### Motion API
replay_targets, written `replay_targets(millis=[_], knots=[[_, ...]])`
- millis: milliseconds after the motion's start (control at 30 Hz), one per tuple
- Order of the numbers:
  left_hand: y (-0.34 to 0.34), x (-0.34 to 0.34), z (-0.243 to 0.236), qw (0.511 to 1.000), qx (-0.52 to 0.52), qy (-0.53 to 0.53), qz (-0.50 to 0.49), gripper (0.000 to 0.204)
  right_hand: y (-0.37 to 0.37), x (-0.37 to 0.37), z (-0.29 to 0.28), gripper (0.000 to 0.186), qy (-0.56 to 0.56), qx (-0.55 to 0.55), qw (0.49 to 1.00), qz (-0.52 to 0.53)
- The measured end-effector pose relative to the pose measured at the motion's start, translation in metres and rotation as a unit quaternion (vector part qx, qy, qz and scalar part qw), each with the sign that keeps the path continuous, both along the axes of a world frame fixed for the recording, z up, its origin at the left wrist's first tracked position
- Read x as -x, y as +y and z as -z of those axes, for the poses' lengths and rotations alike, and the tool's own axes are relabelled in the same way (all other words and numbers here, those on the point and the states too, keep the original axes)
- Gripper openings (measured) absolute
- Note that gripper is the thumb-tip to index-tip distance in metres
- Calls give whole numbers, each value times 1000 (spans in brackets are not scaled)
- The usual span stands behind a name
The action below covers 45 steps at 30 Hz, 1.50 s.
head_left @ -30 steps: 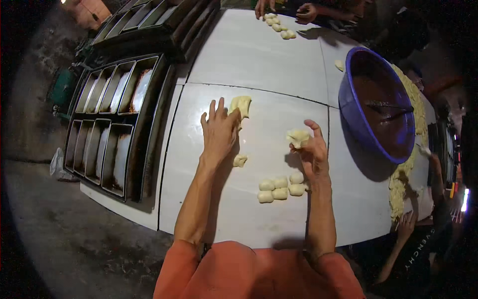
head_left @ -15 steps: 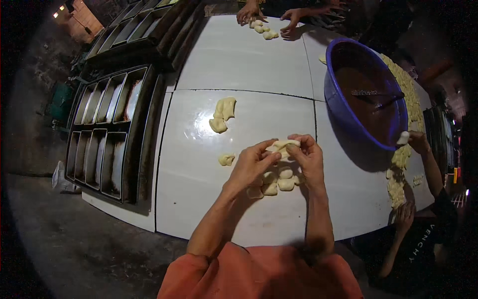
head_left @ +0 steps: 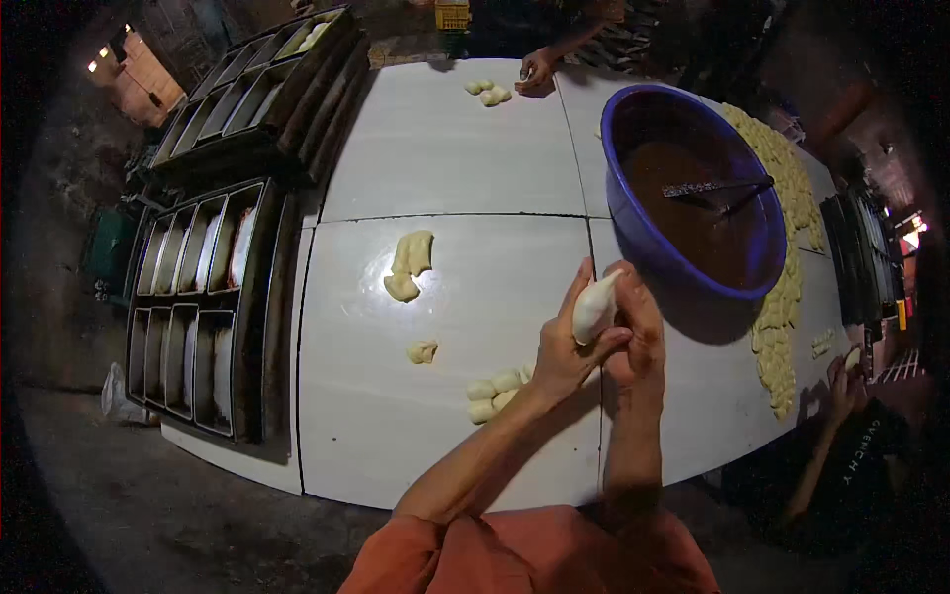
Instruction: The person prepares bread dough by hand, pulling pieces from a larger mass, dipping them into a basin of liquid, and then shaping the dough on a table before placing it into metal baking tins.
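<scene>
Between my two hands, raised over the table near the basin, is a smooth, pale piece of dough (head_left: 595,309), rounded and closed-looking. My left hand (head_left: 566,358) grips it from the left side, with the thumb across its lower end. The fingers of my right hand (head_left: 641,332) curl against its right edge and upper tip. Below my left wrist sits a cluster of small dough balls (head_left: 492,394), partly hidden by the forearm. Further left on the table lie a small torn dough lump (head_left: 422,351) and some flattened dough pieces (head_left: 412,259) touching each other.
A blue basin (head_left: 616,188) of brown filling with a utensil stands at the right. Beyond it, many dough pieces (head_left: 777,337) line the table (head_left: 445,163). Metal loaf pans (head_left: 215,371) are racked at left. Co-workers' hands (head_left: 537,69) handle dough at the far edge and right.
My hands have moved right toward the basin. The dough, stretched flat and open before, is now gathered into a rounded shape. The dough balls beneath are more exposed, and the view has shifted.
</scene>
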State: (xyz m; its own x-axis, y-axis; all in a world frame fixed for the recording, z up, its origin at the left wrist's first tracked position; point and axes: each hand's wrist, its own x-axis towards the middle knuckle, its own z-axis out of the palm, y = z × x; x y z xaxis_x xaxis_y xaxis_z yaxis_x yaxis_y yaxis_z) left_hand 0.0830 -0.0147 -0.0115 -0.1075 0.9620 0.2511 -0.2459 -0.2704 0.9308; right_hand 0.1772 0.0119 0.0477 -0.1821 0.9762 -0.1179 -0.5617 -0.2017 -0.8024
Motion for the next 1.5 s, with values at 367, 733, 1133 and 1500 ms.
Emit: replay_targets(millis=[367,733,1133,1500], knots=[[-22,82,-14,954,259,108,102,46,190,-193,39,22,-613,-116,772,-122],[-18,76,-18,942,234,163,179,42,142,-146,-5,21,-519,-89,842,-117],[17,47,-24,931,270,-202,141,57,47,6,16,16,2,-20,1000,-12],[-1,112,-6,963,228,-138,-41,43,1,60,37,53,-400,-288,870,8]])
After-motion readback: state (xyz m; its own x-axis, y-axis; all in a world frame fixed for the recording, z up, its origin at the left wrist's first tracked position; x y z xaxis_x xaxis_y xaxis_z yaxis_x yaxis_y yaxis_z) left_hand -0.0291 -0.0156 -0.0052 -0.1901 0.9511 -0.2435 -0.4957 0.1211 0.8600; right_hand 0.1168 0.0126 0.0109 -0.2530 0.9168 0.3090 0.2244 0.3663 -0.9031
